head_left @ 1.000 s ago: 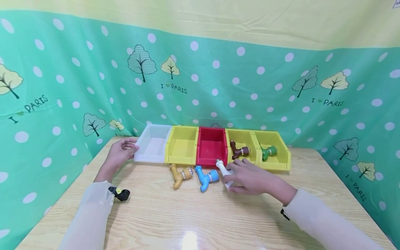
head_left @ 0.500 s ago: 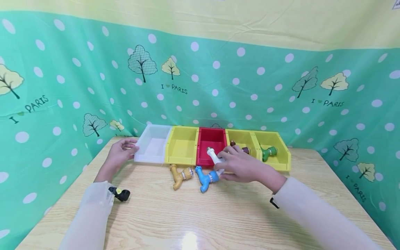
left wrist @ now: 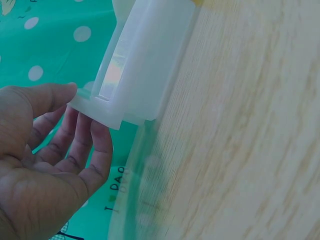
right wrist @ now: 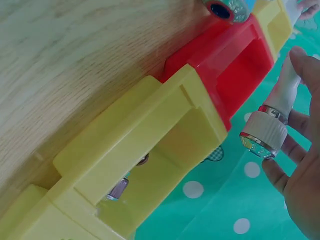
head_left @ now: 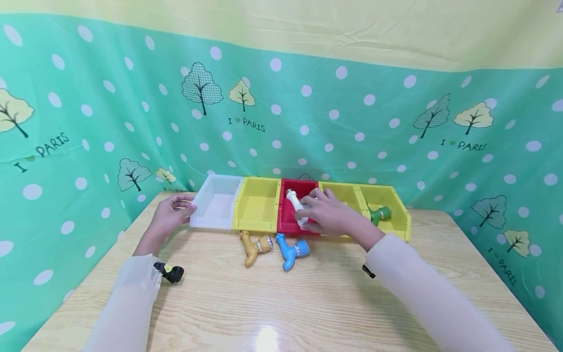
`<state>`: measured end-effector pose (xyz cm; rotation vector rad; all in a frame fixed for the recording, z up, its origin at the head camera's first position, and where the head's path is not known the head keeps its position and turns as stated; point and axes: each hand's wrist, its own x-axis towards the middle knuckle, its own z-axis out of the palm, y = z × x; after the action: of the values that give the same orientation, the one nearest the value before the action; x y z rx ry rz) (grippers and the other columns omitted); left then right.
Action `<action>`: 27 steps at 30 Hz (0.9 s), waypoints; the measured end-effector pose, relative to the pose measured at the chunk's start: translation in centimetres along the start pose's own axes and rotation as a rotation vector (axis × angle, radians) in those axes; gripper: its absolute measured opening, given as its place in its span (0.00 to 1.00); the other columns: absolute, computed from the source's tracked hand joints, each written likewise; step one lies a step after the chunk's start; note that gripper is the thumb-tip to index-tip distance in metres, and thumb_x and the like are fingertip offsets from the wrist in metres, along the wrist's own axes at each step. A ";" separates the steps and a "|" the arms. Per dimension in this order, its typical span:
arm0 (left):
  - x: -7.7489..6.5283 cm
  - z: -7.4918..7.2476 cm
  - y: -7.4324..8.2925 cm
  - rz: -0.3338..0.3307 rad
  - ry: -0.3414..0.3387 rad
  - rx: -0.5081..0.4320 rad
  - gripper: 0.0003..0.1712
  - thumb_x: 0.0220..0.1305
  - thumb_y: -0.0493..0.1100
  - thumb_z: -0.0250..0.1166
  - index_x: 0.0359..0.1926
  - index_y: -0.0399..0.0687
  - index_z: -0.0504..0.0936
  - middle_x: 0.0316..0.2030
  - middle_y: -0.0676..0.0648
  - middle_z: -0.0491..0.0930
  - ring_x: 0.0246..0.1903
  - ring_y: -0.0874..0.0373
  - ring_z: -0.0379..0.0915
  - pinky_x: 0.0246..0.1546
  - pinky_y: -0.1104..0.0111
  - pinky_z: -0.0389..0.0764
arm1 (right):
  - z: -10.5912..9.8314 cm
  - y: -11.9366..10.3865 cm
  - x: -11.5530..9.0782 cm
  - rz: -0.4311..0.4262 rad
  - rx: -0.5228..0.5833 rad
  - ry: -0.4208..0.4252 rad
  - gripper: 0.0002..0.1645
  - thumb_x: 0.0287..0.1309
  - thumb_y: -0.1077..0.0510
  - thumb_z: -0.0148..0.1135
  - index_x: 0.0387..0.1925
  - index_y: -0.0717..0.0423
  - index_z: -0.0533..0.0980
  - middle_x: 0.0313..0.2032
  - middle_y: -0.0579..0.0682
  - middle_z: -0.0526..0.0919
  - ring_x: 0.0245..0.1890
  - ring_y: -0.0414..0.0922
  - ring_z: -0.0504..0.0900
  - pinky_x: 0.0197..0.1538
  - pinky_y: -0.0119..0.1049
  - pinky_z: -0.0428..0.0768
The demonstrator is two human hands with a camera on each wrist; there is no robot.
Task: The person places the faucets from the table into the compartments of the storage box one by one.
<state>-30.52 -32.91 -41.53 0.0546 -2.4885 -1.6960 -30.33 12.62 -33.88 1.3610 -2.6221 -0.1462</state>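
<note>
My right hand (head_left: 327, 214) grips a white tap (right wrist: 272, 112) and holds it tilted over the red bin (head_left: 288, 227). In the right wrist view its ribbed knob and chrome ring show below the fingers. My left hand (head_left: 171, 215) is at the left end of the bin row. Its thumb and fingertips pinch the corner of the translucent white bin (left wrist: 145, 65). On the table in front of the bins lie a mustard-yellow tap (head_left: 252, 248) and a blue tap (head_left: 291, 252).
Yellow bins stand on both sides of the red one, all in one row. A green tap (head_left: 380, 214) lies in the far right yellow bin (head_left: 400, 230). A brown tap (right wrist: 119, 189) in the bin beside it is hidden by my hand in the head view. A patterned curtain hangs behind.
My right hand has carried the white tap leftward and away from me, from the table beside the blue tap to over the red bin. The left hand has stayed put.
</note>
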 end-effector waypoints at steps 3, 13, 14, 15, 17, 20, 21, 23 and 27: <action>0.0 0.0 0.1 0.004 -0.002 0.003 0.27 0.74 0.43 0.64 0.68 0.37 0.70 0.55 0.38 0.72 0.47 0.54 0.74 0.45 0.69 0.87 | 0.2 0.5 0.8 0.027 0.005 -0.011 0.22 0.60 0.44 0.74 0.55 0.38 0.83 0.57 0.52 0.79 0.57 0.51 0.69 0.54 0.51 0.72; -0.1 0.0 0.0 -0.010 -0.002 0.008 0.28 0.75 0.43 0.63 0.70 0.37 0.69 0.56 0.38 0.71 0.47 0.54 0.73 0.45 0.68 0.87 | 1.2 1.2 2.9 0.113 0.063 -0.072 0.20 0.64 0.45 0.71 0.56 0.38 0.82 0.54 0.49 0.80 0.53 0.50 0.68 0.53 0.49 0.71; -0.1 0.1 0.0 -0.012 -0.001 0.005 0.28 0.74 0.43 0.63 0.69 0.38 0.69 0.56 0.38 0.71 0.47 0.54 0.73 0.45 0.68 0.87 | 1.2 1.3 3.1 0.121 0.069 -0.079 0.20 0.64 0.45 0.71 0.56 0.37 0.82 0.54 0.49 0.80 0.53 0.50 0.68 0.54 0.49 0.71; -0.1 0.1 0.0 -0.011 0.000 0.006 0.28 0.74 0.43 0.63 0.69 0.37 0.69 0.56 0.38 0.71 0.47 0.54 0.73 0.45 0.68 0.87 | 1.3 1.3 3.4 0.129 0.079 -0.084 0.20 0.64 0.45 0.71 0.57 0.38 0.82 0.55 0.49 0.80 0.53 0.50 0.68 0.55 0.50 0.71; -0.1 0.0 0.0 -0.010 -0.001 0.003 0.28 0.74 0.43 0.63 0.69 0.37 0.69 0.56 0.37 0.71 0.48 0.53 0.73 0.46 0.68 0.87 | 1.5 1.4 3.8 0.142 0.088 -0.097 0.22 0.63 0.46 0.72 0.58 0.38 0.82 0.55 0.50 0.80 0.54 0.51 0.68 0.57 0.52 0.71; -0.1 0.0 0.0 -0.003 -0.004 0.004 0.28 0.74 0.43 0.63 0.69 0.36 0.69 0.56 0.36 0.71 0.48 0.53 0.73 0.46 0.68 0.87 | 1.7 1.5 4.3 0.164 0.082 -0.114 0.24 0.61 0.45 0.73 0.59 0.37 0.81 0.56 0.50 0.80 0.56 0.52 0.68 0.59 0.53 0.72; -0.1 0.0 0.0 -0.002 -0.005 0.006 0.27 0.74 0.43 0.63 0.68 0.37 0.69 0.56 0.36 0.71 0.48 0.53 0.73 0.46 0.68 0.87 | 1.8 1.6 4.4 0.171 0.079 -0.119 0.25 0.60 0.45 0.74 0.59 0.37 0.81 0.56 0.50 0.80 0.57 0.52 0.68 0.59 0.53 0.72; -0.2 0.0 0.1 0.000 -0.004 0.006 0.27 0.74 0.43 0.63 0.68 0.37 0.70 0.56 0.37 0.71 0.48 0.52 0.74 0.46 0.69 0.87 | 2.1 1.7 4.7 0.182 0.066 -0.130 0.26 0.59 0.44 0.74 0.59 0.35 0.81 0.56 0.49 0.80 0.57 0.51 0.68 0.59 0.52 0.72; -0.1 0.0 0.1 -0.006 -0.003 0.002 0.27 0.74 0.42 0.64 0.68 0.37 0.70 0.56 0.37 0.71 0.48 0.51 0.74 0.46 0.68 0.87 | 2.6 2.0 5.1 0.193 0.064 -0.145 0.26 0.59 0.43 0.74 0.59 0.34 0.81 0.55 0.48 0.79 0.56 0.50 0.67 0.59 0.50 0.71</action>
<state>-30.40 -32.85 -41.42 0.0597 -2.4949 -1.6970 -35.32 9.65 -35.47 1.1466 -2.8841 -0.1394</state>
